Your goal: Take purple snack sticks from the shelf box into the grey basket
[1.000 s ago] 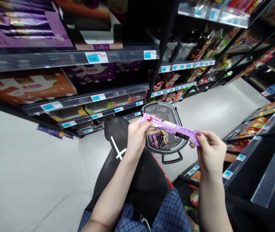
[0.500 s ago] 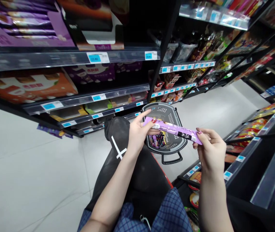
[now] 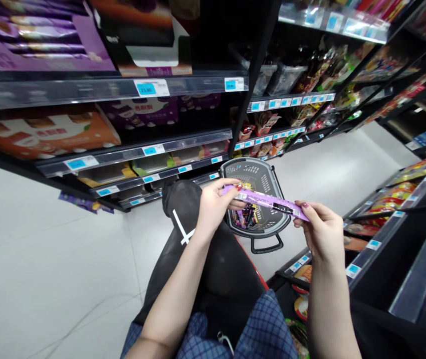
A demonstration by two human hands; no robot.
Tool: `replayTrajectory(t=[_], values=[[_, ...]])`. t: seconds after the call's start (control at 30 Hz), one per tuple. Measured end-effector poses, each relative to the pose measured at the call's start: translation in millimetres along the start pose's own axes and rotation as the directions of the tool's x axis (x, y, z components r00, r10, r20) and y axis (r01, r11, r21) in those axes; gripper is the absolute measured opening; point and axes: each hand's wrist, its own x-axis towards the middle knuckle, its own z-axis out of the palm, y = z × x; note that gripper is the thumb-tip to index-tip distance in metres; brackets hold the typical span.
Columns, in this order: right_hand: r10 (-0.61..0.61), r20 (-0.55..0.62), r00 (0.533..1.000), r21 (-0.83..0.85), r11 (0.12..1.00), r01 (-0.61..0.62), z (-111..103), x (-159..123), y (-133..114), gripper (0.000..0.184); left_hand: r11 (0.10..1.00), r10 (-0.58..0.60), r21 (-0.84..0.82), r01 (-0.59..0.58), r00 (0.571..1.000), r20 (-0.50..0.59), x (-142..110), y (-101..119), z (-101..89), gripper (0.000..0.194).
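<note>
A long, slim purple snack packet (image 3: 263,200) with a black patch stretches between my two hands, above the shopping basket. My left hand (image 3: 215,202) is closed on its left end, thumb on top and fingers beneath. At the other end, my right hand (image 3: 321,224) pinches the packet's tip between thumb and fingers. Below lies a grey and black shopping basket (image 3: 269,174) with a black handle (image 3: 267,244). Inside it are several purple, black and yellow packets (image 3: 245,217), partly hidden by the held packet and my left hand.
Dark shelves (image 3: 194,137) with price tags run along the left, holding a purple box of packets (image 3: 56,62) and an orange carton (image 3: 44,132). More shelving (image 3: 373,244) stands close at the right. Pale floor (image 3: 321,164) extends beyond the basket. My bent knee (image 3: 185,199) is beside the basket.
My right hand has shifted slightly left, and the packet's right end has moved with it. Both hands keep hold of the packet.
</note>
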Motion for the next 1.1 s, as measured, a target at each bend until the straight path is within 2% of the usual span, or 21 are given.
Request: replayTrajectory(t=[0.1,0.2,0.3,0.4,0.57,0.8,0.97,1.1], values=[[-0.031,0.089,0.996,-0.082,0.996,0.038,-7,-2,-1,0.022,0.996,0.082,0.013,-0.084,0.994,0.07,0,1,-3.6,0.03],[-0.121,0.119,0.986,-0.156,0.978,0.139,-14,-4,-5,0.029,0.987,0.156,0.008,-0.159,0.974,0.163,-1,4,-9.0,0.029],[-0.253,0.14,0.957,-0.188,0.942,0.276,-18,-6,-8,0.026,0.961,0.259,0.029,-0.274,0.934,0.247,-3,7,-14.7,0.021],[-0.352,0.168,0.921,-0.246,0.889,0.385,-22,-6,-9,0.025,0.93,0.319,0.073,-0.36,0.891,0.324,-5,8,-18.5,0.023],[-0.383,0.231,0.894,-0.32,0.838,0.442,-29,-6,-10,0.02,0.864,0.369,0.221,-0.452,0.868,0.332,-9,9,-18.4,0.02],[-0.322,0.401,0.857,-0.327,0.824,0.463,-32,-6,-16,0.01,0.867,0.367,0.215,-0.45,0.868,0.335,-8,8,-17.7,0.016],[-0.289,0.44,0.85,-0.291,0.85,0.44,-31,-7,-17,0.015,0.909,0.326,0.155,-0.388,0.89,0.319,-7,10,-17.1,0.018],[-0.261,0.491,0.832,-0.33,0.828,0.454,-30,-7,-17,0.021,0.924,0.303,0.138,-0.358,0.902,0.308,-8,12,-15.8,0.018]])
